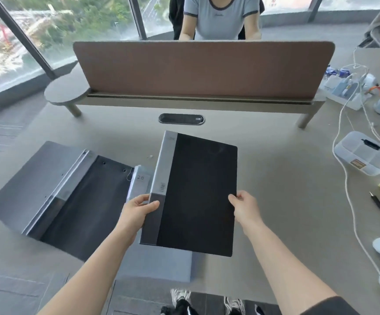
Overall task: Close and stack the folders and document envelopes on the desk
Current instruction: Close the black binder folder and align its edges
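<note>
Both hands, left hand (140,209) and right hand (243,204), are gripping the closed black folder (198,192) by its side edges, keeping it level for stacking beside the open folder (70,196).

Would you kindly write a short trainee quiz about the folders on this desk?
1. True or false: the black folder is closed.
2. Which hand grips its grey spine side: A left hand, B right hand?
3. Fill in: the folder on the left lies ____.

Key: 1 true; 2 A; 3 open.
</note>
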### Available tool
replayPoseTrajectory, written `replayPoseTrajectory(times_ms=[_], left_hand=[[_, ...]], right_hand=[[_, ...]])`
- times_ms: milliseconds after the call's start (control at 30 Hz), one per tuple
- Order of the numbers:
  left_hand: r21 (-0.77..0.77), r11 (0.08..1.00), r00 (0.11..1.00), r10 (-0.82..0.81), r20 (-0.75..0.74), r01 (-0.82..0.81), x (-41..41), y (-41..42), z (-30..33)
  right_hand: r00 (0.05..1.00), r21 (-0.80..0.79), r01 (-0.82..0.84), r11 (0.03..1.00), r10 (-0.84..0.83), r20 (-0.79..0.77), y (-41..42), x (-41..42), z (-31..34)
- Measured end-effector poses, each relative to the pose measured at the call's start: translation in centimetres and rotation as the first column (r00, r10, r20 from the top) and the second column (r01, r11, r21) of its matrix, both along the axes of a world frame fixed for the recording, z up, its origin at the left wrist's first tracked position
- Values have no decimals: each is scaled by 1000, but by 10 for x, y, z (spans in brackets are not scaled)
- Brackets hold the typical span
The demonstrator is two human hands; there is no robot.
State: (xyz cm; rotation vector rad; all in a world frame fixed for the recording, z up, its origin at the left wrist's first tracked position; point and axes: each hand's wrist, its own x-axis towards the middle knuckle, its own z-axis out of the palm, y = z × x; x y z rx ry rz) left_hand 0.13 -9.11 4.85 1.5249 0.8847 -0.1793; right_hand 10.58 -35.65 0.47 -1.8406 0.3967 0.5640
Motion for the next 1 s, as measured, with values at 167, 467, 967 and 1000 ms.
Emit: replayPoseTrajectory(times_ms=[167,467,967,1000], left_hand=[[84,996,998,17,-55,-12,-37,39,-6],[306,940,982,-104,-155,148,-68,69,-17],[523,649,819,-308,-485,553,-51,87,-15],[475,682,811,-323,-487,556,-49,91,-19]], right_hand=[[994,-54,-101,993,99,-46,38,-28,-15],[987,-136,-151,979,141,-78,70,-62,-39],[971,-501,-239,832,213,-110,84,-65,-41],[968,-529,-250,811,222,-117,85,-65,-39]])
